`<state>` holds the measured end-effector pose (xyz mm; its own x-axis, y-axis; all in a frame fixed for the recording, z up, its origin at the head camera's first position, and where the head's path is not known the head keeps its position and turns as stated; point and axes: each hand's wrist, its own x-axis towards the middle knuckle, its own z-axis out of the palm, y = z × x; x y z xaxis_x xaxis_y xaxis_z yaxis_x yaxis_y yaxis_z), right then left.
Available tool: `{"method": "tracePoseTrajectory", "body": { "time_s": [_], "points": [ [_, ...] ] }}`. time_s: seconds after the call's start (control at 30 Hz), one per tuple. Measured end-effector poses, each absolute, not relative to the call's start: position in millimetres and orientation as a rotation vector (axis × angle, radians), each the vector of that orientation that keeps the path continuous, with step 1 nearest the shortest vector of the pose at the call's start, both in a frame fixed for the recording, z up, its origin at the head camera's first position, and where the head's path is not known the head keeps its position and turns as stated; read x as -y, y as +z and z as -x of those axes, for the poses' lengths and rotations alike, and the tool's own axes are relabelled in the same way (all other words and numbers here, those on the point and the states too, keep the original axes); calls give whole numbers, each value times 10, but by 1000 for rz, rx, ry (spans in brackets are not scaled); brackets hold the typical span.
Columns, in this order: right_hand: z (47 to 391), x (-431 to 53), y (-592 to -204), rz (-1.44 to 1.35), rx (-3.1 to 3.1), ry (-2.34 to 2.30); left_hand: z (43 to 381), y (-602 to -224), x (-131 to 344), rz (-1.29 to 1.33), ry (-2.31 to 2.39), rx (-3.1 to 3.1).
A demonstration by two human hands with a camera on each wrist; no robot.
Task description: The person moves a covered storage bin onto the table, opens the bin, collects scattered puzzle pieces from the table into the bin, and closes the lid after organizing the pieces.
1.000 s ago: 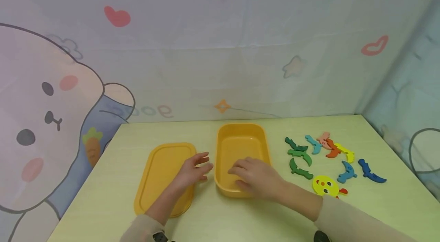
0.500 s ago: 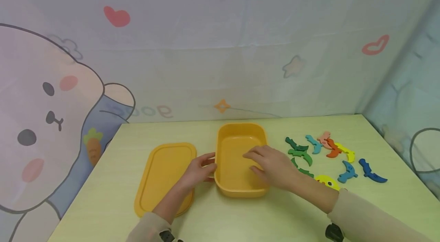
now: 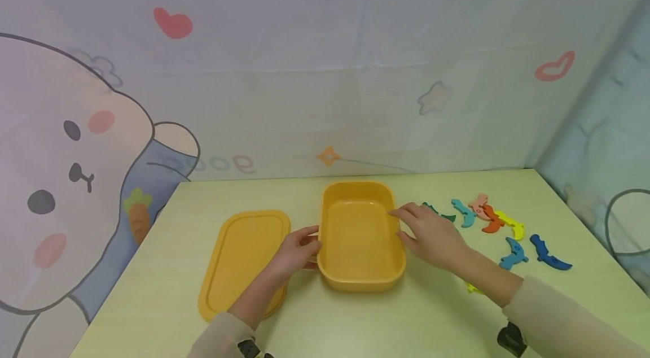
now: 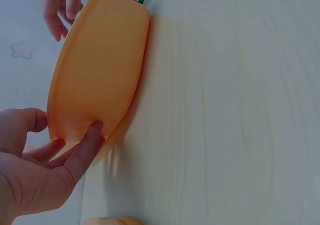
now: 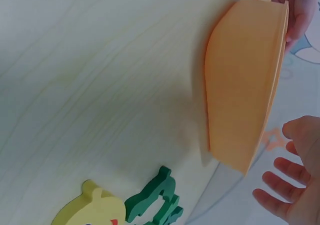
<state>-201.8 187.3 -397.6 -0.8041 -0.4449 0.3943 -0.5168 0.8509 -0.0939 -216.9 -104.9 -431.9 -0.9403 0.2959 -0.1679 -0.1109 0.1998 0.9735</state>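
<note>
An orange-yellow plastic box [image 3: 361,234] stands lidless on the table, its inside bare. My left hand [image 3: 296,250] is at its left side. In the left wrist view, the fingers [image 4: 86,150] touch the box's outer wall and the thumb is at the rim. My right hand [image 3: 431,236] hovers by the right rim, fingers loosely spread and holding nothing; its fingertips overlap the rim in the head view. In the right wrist view, that hand [image 5: 300,170] appears apart from the box wall [image 5: 242,80].
A matching flat lid [image 3: 244,262] lies left of the box. Several colourful curved toy pieces, including a dark blue one [image 3: 548,253] and an orange one [image 3: 491,219], lie to the right. The right arm partly covers a yellow face piece [image 5: 95,207] and green pieces [image 5: 152,195].
My right hand has moved from over the box's inside to its right rim. My left hand has come rightward to the box's left wall.
</note>
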Motion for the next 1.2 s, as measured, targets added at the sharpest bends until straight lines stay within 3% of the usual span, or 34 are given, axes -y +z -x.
{"method": "tracePoseTrajectory", "body": {
  "time_s": [0.63, 1.2],
  "points": [
    [1996, -2281, -4253, -497, 2884, 310, 2163, -4294, 1055, -160, 1790, -2156],
    [1975, -2352, -4443, -374, 3049, 297, 2175, -4315, 1067, -153, 1784, -2148]
  ]
}}
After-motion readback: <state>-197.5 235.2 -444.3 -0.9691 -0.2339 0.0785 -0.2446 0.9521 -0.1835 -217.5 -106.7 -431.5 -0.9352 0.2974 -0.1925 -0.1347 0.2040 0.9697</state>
